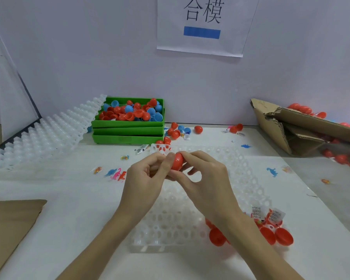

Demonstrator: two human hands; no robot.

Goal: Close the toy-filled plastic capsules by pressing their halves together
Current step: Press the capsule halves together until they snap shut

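The white table [69, 209] carries a clear tray [249, 178] at centre, stacked green bins [127, 131] far left, torn cardboard [281, 128] far right, and scattered toy dinosaurs [117, 174].

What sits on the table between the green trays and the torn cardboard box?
In the head view, loose red and blue capsules and small packets lie between the green trays and the cardboard box, with one red capsule standing apart.
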